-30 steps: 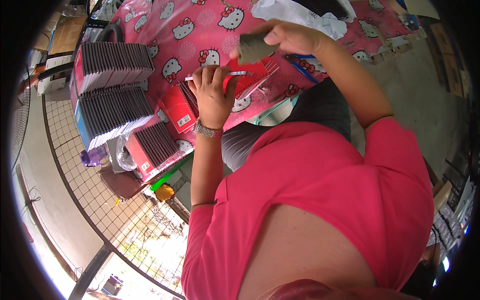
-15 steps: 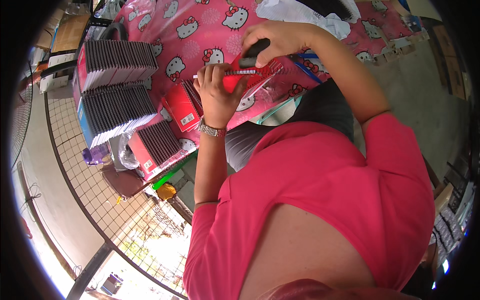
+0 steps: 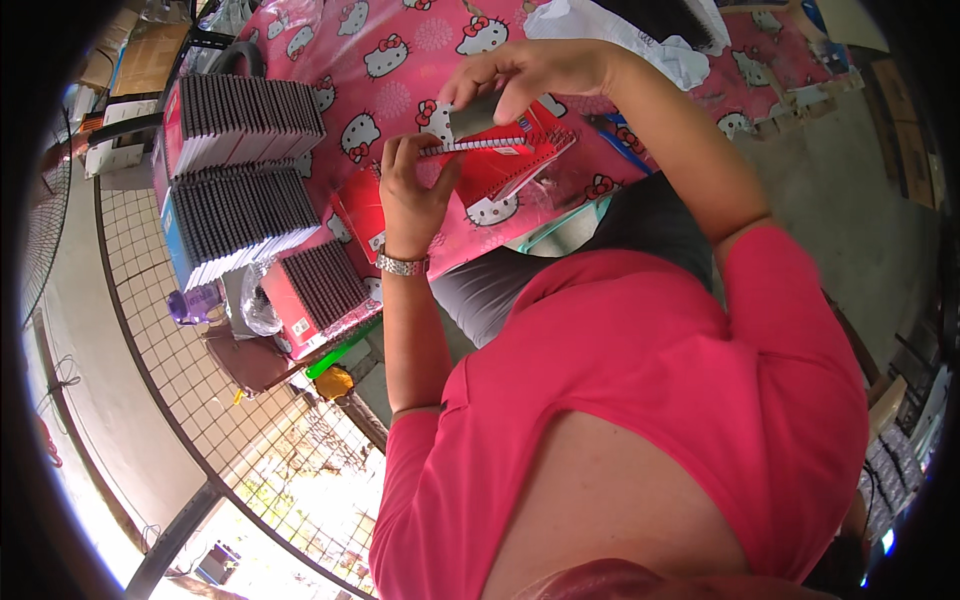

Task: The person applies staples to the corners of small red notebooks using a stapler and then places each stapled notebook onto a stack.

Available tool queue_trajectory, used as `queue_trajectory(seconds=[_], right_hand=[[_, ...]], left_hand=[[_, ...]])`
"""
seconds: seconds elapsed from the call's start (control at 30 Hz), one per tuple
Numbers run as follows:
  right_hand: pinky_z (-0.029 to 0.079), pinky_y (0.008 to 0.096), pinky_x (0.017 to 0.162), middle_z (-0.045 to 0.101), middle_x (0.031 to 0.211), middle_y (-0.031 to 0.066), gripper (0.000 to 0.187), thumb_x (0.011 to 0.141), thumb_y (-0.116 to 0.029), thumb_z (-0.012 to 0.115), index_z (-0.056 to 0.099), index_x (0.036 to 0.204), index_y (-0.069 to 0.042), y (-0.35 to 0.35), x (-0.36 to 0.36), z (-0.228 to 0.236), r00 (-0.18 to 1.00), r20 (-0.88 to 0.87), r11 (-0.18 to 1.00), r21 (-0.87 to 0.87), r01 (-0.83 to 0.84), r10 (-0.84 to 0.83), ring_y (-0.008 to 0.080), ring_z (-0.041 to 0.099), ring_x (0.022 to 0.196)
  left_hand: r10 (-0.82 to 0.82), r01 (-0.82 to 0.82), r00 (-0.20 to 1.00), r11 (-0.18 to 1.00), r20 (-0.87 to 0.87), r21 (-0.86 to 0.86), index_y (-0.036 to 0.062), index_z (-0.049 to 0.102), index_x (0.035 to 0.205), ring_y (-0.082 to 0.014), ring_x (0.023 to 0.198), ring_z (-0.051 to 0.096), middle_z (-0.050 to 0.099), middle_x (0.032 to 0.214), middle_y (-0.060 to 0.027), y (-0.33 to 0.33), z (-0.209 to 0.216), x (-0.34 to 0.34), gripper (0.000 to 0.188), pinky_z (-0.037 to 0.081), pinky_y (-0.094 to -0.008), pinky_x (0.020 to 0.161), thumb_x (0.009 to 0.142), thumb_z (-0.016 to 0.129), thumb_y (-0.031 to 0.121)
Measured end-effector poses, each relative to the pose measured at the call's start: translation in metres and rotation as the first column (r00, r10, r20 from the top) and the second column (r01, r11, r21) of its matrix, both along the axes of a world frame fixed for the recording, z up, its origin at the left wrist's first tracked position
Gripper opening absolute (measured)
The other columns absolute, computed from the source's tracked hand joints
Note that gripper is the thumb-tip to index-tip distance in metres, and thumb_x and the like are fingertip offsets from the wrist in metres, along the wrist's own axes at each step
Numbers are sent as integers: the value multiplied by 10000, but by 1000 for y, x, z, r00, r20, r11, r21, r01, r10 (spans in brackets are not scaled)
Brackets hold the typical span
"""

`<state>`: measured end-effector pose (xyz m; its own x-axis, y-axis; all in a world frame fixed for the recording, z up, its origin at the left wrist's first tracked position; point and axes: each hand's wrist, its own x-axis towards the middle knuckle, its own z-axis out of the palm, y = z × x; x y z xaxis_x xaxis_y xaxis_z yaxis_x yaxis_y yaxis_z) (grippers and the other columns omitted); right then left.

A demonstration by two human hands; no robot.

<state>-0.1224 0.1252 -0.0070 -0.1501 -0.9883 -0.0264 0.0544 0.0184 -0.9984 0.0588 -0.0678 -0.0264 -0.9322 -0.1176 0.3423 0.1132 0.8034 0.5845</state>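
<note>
My left hand (image 3: pixel 412 200), with a metal-band watch on its wrist, grips the left end of a red spiral notebook (image 3: pixel 497 148). Its coil edge is turned up toward me. In my right hand (image 3: pixel 530 80) is a dark grey flat block (image 3: pixel 476 117), pinched between thumb and fingers. The block's lower edge is at the coil near the left fingers; whether it presses on the wire I cannot tell. Another red notebook (image 3: pixel 533 178) lies under and to the right of the held one. More red notebooks (image 3: pixel 358 210) lie left of my left hand, partly hidden by it.
Tall stacks of coil-bound notebooks (image 3: pixel 245 215) stand at the table's left, with a shorter pink-covered stack (image 3: pixel 315 285) nearer. Blue-handled pliers (image 3: pixel 625 148) lie right of the work. White paper (image 3: pixel 640 40) sits at the back. A wire-mesh barrier (image 3: pixel 160 340) runs along the left.
My right hand and the block have moved left along the coil, toward my left hand. The block is tilted more upright, and more of the coil shows on the right.
</note>
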Motion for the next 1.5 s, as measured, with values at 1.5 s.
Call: queue_trajectory(seconds=[1.5], right_hand=[[437,429,903,611,1110,45,356,785,-149,721,681,1134,-90,21,141,-10,222,-820,795,-384,470,-527,243,563,1009]], left_hand=[[344,-242,933,819,-107,520,-28,731,1098,-24,699,579,725,807,-51,45,-36,17,251,484,-215,618,856,679,-72]])
